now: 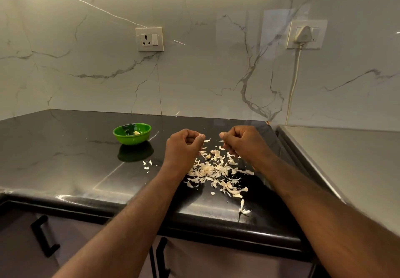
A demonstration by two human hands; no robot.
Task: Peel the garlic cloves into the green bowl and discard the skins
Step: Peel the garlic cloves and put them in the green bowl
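1. While the left hand and right hand hover close together above the skin pile, falling flakes should collect on one patch of counter.
2. Both sets of fingers are curled; whether they pinch anything cannot be told.
3. The green bowl, set left within easy reach, holds one peeled clove.

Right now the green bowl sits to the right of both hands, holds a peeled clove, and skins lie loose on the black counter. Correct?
Wrong side: the head view shows the green bowl left of the left hand and right hand. The peeled clove inside and loose skins on the black counter are right.
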